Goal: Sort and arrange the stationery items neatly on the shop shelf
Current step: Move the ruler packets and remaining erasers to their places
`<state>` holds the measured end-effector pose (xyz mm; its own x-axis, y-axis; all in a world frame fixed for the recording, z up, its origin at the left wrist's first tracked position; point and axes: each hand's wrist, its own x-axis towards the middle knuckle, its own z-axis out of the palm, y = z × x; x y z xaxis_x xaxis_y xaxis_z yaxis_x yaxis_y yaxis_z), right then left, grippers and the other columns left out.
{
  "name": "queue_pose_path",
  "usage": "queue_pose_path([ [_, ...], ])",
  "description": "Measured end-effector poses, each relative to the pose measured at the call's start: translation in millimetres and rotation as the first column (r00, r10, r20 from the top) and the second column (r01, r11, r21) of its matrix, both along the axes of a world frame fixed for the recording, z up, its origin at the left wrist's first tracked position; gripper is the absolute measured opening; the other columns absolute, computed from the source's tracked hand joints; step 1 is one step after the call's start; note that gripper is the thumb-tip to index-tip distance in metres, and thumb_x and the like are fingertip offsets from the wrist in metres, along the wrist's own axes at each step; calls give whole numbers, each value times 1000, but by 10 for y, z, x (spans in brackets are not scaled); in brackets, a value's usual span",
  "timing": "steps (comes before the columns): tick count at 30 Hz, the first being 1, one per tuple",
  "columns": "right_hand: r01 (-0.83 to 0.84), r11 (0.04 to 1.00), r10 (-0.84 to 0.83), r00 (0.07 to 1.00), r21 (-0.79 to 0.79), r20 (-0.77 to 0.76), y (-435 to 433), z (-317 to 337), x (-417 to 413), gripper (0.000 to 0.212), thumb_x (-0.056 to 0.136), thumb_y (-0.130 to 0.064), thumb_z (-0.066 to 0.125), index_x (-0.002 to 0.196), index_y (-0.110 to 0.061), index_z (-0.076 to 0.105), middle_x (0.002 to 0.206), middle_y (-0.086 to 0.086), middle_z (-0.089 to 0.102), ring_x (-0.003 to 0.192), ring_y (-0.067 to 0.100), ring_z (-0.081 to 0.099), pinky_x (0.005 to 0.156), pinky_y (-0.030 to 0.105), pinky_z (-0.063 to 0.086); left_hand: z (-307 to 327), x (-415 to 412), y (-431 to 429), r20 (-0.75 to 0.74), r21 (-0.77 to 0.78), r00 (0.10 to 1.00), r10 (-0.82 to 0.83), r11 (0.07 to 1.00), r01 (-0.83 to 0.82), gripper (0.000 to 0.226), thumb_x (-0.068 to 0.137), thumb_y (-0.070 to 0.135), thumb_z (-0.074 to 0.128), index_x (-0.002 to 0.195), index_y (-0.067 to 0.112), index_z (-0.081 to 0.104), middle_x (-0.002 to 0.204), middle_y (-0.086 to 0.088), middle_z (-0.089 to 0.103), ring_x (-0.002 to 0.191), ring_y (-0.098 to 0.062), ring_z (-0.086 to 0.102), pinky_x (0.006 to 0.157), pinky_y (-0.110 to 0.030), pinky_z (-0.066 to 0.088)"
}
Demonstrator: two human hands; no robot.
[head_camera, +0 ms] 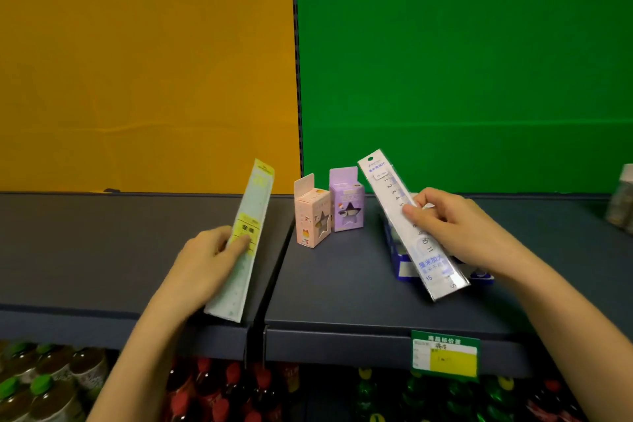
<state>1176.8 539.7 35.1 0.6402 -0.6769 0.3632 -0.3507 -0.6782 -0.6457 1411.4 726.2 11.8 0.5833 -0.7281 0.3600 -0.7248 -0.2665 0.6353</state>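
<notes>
Two packaged rulers held up over the shelf (pixel 342 284), one per hand. Left hand (pixel 205 260) closed around the middle of the pale green ruler pack (pixel 246 236), thumb across its yellow label; long axis running from about 7 o'clock at the shelf's front lip up to 1 o'clock, lower end resting on or just above the left shelf panel, hard to tell which. Right hand (pixel 452 226) pinching the clear ruler pack (pixel 407 219) near its middle, fingers curled over the edge; long axis from 11 o'clock at the hang-hole down to 5 o'clock, lower end over the blue box (pixel 399 260).

Both packs leaning outward at the base, tops tilted toward each other, well apart, with the pink box (pixel 313 216) and the purple box (pixel 347 205) standing upright between them toward 12 o'clock, touching or nearly so. Likely next: bringing the two rulers together, so the left pack lies toward 9 o'clock of the right one.

Blue box mostly hidden behind ruler and right hand; contents unreadable. Item at 3 o'clock cut off by the frame edge. Price tag (pixel 445 355) text blurred.
</notes>
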Motion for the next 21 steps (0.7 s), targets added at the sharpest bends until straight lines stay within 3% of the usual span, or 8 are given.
queue_pose_path([
  [4,87,994,-97,985,71,141,-19,3,-244,23,93,-32,49,86,-12,58,66,6,63,56,14,53,54,28,38,237,-317,-61,-213,-214,974,-74,976,28,32,95,23,41,70,8,54,64,-6,45,52,-14,39,50,-27,24],
  [7,135,973,-179,953,186,243,-63,-33,-532,22,94,-31,48,91,-12,59,69,-1,65,56,8,58,54,26,42,323,-668,-299,-344,-290,922,-176,954,74,30,95,18,38,75,10,59,64,-4,53,37,0,45,37,-16,32],
  [9,177,959,-236,931,221,279,-87,-73,-808,20,94,-30,48,89,-15,59,65,-4,64,50,2,58,54,26,42,322,-944,-473,-382,-295,888,-256,944,146,30,95,17,37,78,9,60,66,-4,56,39,-1,48,36,-14,34],
  [11,224,946,-287,914,234,287,-102,-107,-1148,22,95,-30,46,90,-13,59,68,-1,65,55,10,60,58,28,44,283,-1244,-637,-425,-297,845,-324,932,208,29,95,20,39,81,8,61,64,0,61,47,-4,54,44,-17,41],
  [14,297,922,-363,886,248,289,-121,-135,-1742,21,95,-31,45,90,-16,59,75,3,65,64,17,58,64,31,44,215,-1752,-888,-513,-319,755,-408,908,273,29,95,22,41,75,18,62,75,1,67,69,-13,61,71,-31,48],
  [17,360,887,-443,840,290,312,-116,-191,-2366,18,95,-30,45,92,-18,59,78,0,65,66,14,59,63,30,44,139,-2278,-1095,-504,-318,736,-451,890,327,23,89,25,46,70,18,57,80,-7,62,78,-21,55,75,-35,39],
  [21,436,850,-515,806,295,293,-75,-313,-3180,19,96,-28,44,88,-15,56,65,-10,54,50,-4,51,50,13,37,-25,-3061,-1313,-431,-261,728,-533,846,465,22,92,20,41,84,7,57,79,-14,49,67,-18,43,60,-31,30],
])
